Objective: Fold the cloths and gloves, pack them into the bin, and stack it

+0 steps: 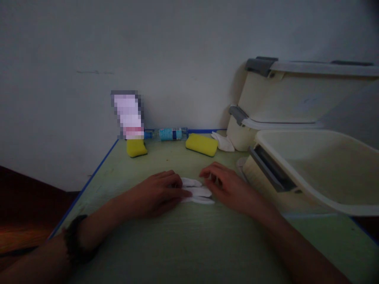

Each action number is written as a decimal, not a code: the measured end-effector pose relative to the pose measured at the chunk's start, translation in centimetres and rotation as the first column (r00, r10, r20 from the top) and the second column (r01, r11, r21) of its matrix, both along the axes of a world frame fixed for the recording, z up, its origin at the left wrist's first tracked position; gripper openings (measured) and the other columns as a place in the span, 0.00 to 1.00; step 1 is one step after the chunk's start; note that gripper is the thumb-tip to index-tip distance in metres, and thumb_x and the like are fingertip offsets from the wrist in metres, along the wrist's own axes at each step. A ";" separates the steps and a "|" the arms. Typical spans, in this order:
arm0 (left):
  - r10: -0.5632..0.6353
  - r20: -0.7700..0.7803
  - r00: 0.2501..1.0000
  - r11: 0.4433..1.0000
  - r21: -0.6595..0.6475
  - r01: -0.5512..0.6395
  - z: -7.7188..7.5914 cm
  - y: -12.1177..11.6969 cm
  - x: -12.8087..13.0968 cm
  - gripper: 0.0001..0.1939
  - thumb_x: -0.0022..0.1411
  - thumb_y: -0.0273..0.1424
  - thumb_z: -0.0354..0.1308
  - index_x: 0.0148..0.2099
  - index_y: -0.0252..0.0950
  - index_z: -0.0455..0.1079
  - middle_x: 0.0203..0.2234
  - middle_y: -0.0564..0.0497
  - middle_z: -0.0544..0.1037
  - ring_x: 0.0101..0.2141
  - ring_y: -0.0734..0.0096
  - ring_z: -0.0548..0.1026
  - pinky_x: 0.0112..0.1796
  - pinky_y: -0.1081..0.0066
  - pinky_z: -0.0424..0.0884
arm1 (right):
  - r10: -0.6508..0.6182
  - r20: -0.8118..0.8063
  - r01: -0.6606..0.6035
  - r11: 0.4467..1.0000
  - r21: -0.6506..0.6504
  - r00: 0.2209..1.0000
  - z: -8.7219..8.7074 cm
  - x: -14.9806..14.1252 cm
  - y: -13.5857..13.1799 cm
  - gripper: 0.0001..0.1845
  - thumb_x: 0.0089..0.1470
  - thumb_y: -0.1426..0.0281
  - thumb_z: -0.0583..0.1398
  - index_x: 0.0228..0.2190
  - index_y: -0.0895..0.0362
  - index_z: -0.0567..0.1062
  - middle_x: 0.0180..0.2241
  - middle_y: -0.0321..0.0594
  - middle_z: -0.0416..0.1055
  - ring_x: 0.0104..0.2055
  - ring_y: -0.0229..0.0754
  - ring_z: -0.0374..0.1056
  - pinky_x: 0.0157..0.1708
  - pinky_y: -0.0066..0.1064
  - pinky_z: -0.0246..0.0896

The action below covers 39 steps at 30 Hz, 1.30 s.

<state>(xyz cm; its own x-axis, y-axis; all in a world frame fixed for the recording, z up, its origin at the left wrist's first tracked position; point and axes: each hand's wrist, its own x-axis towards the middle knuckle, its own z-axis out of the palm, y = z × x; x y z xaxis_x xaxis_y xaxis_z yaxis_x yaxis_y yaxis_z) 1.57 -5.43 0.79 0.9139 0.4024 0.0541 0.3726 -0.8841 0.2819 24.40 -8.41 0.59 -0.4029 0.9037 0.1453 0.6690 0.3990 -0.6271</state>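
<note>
A white fabric item, apparently a glove [201,192], lies on the green table with several rounded finger-like ends pointing right. My left hand [160,193] covers its left part, fingers curled and thumb pressed along the fabric. To the right, my right hand [226,183] hovers close to the glove's ends with fingers bent and a gap between thumb and forefinger; nothing shows between them. The part of the glove beneath my left hand is hidden.
Along the wall are a phone [128,114] with a blurred screen, a yellow sponge [136,148], a lying plastic bottle [171,134], another yellow sponge [201,144] and a crumpled white cloth [223,142]. An open cream bin [275,157] with a raised lid [296,94] takes up the right side.
</note>
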 end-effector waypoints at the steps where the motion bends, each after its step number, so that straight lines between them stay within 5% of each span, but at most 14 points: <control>1: -0.002 0.004 1.000 1.000 -0.003 0.002 0.0 0.0 0.0 0.16 0.62 0.28 0.44 0.51 0.41 0.64 0.36 0.47 0.68 0.37 0.67 0.66 0.38 0.68 0.64 | 0.006 0.017 -0.006 1.000 0.000 1.000 0.1 -0.1 -0.1 0.07 0.52 0.73 0.54 0.36 0.55 0.69 0.35 0.37 0.66 0.37 0.36 0.62 0.37 0.28 0.57; 8: 0.023 0.003 1.000 1.000 -0.009 -0.023 -0.3 0.1 0.0 0.14 0.62 0.29 0.44 0.49 0.39 0.64 0.38 0.46 0.68 0.39 0.67 0.66 0.40 0.68 0.64 | 0.076 0.147 -0.064 0.994 -0.083 0.986 -0.7 0.1 0.2 0.06 0.52 0.67 0.56 0.32 0.56 0.70 0.32 0.37 0.66 0.36 0.38 0.62 0.35 0.30 0.55; 14: 0.042 -0.005 0.999 0.999 0.011 -0.042 0.0 0.0 0.2 0.11 0.62 0.28 0.44 0.44 0.36 0.66 0.35 0.47 0.69 0.37 0.68 0.66 0.39 0.69 0.64 | 0.034 0.088 -0.034 0.999 -0.009 0.995 0.2 -0.3 -0.3 0.06 0.52 0.69 0.56 0.33 0.56 0.69 0.35 0.36 0.64 0.37 0.36 0.61 0.37 0.28 0.55; 23: 0.118 0.008 0.993 0.993 -0.019 -0.117 0.1 0.1 -0.1 0.09 0.59 0.33 0.50 0.41 0.37 0.65 0.34 0.49 0.69 0.35 0.68 0.67 0.37 0.69 0.64 | 0.198 0.163 -0.178 0.975 -0.133 0.967 0.7 0.0 -0.7 0.04 0.49 0.69 0.58 0.30 0.56 0.70 0.32 0.34 0.63 0.34 0.35 0.61 0.33 0.27 0.54; 39: 0.043 0.006 0.999 0.993 -0.112 -0.042 0.3 1.0 -0.7 0.08 0.62 0.32 0.47 0.39 0.38 0.67 0.35 0.49 0.68 0.38 0.69 0.66 0.40 0.70 0.63 | 0.085 -0.231 -0.154 0.943 -0.297 0.969 0.7 -0.2 -0.4 0.09 0.54 0.66 0.53 0.37 0.55 0.66 0.30 0.35 0.66 0.32 0.35 0.61 0.31 0.26 0.56</control>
<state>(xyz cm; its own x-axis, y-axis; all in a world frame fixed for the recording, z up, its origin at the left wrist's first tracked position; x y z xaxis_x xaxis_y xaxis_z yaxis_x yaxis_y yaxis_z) 0.83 -4.44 1.11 0.8953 0.4452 0.0139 0.4068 -0.8299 0.3818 24.25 -8.84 1.27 -0.5012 0.8644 -0.0403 0.4663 0.2306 -0.8540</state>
